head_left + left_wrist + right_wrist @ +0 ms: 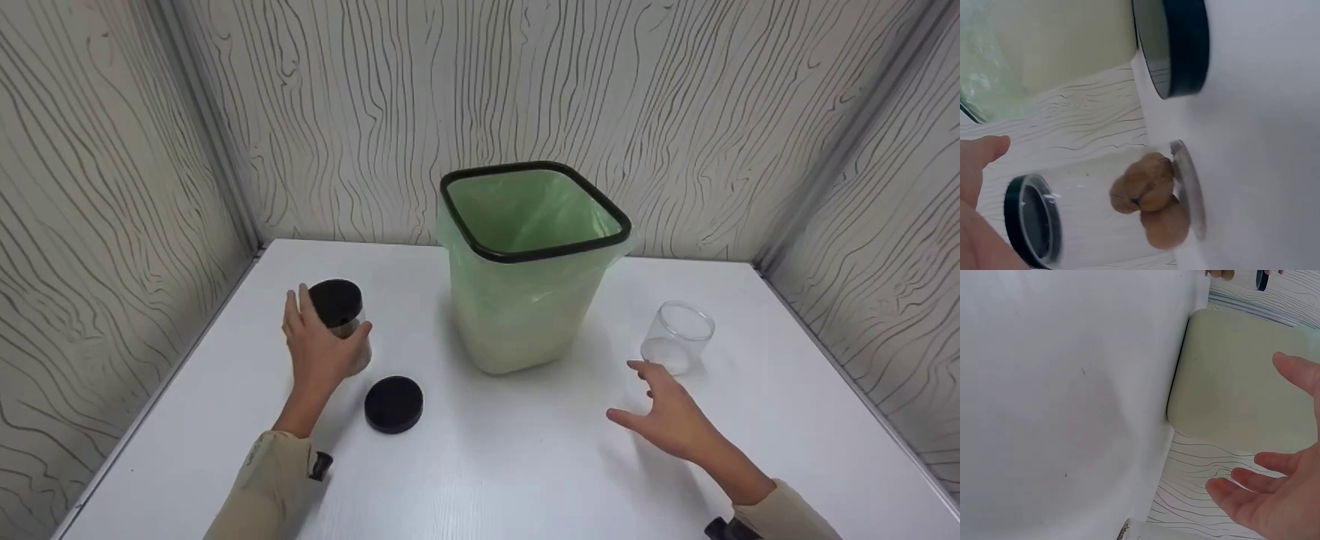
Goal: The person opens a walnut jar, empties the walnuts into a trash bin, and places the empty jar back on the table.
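Observation:
A clear jar with a black lid stands upright at the left of the table. Inside it, at the bottom, lie brown walnuts. My left hand is spread around the jar's near side, thumb to the right and fingers to the left. In the left wrist view the thumb stands apart from the jar. A loose black lid lies just right of that hand. My right hand hovers with fingers spread and nothing held, close in front of a lidless clear jar.
A bin with a green liner and a black rim stands at the back middle, between the two jars. The white table is enclosed by wood-patterned walls at the back and both sides.

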A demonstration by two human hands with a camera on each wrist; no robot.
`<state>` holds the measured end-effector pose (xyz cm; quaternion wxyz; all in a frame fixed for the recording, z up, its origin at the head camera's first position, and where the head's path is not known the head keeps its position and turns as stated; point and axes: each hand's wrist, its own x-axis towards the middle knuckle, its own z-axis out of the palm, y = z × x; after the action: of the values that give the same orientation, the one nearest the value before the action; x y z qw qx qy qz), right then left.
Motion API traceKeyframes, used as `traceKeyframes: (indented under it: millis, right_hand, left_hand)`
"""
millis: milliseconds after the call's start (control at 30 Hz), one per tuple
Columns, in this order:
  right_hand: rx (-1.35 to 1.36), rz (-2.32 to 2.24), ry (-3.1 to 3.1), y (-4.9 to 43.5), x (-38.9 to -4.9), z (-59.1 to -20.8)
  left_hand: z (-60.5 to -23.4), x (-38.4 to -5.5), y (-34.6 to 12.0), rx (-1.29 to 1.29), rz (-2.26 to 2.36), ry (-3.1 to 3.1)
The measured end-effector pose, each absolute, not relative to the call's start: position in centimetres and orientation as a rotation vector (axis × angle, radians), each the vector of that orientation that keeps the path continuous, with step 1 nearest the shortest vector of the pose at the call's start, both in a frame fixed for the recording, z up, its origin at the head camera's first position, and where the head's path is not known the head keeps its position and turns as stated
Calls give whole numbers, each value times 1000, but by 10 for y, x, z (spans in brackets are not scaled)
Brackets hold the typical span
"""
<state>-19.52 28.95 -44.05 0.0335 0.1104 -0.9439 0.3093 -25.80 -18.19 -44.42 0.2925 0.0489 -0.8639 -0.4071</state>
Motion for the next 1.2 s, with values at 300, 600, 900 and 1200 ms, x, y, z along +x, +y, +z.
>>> traceKeyframes:
  millis: [300,600,900,1200]
  right_hand:
    - [342,996,-2937,272,-196,-439]
    - [384,1028,-2939,259,-199,-436]
    - [432,1064,-2939,245,-200,-435]
    - [450,1044,-2952,236,-201,-436]
  left_hand:
    - [-456,-266,-195,262,-1450,-2295]
    - [-464,-271,-198,263,-1616,-2276]
    - [-467,-273,-202,293,-1639,-2354]
    - [-462,-273,-205,285,-1534,-2415]
